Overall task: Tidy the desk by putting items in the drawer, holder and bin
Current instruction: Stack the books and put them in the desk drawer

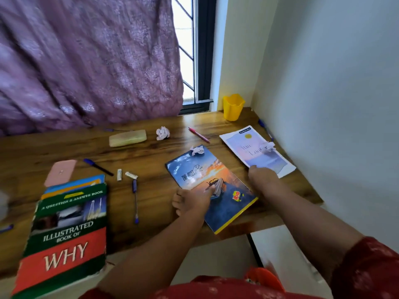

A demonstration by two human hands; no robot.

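Risk first: a crumpled paper ball (197, 150) sits on the far corner of the blue notebook (210, 186), and another ball (267, 147) sits on the pale notebook (257, 151) just right of it; if either book gets lifted or tilted, the ball will likely roll off, maybe behind the desk (151, 152) or to the floor, instead of reaching the bin. The blue notebook also overhangs the desk's near edge, so a careless pull could tip it off. The left hand (191, 201) lies on the blue notebook's near-left edge, thumb on the cover and fingers curled at the edge, seemingly gripping it. The right hand (262, 175) reaches between the two books, fingers curled over the pale notebook's near corner; whether it truly pinches it cannot be told. Both forearms extend forward and low. The yellow holder (233, 107) stands well beyond the blue notebook at the desk's far right corner. A red pen (198, 135) lies beyond the blue notebook, a third paper ball (163, 133) further left of that. Left of the blue notebook: blue pens (135, 199), a dark pen (98, 167), a clear case (127, 138), and a big green book (67, 236). The orange thing (266, 277) below, near the lap, is probably the bin. Drawer not visible.
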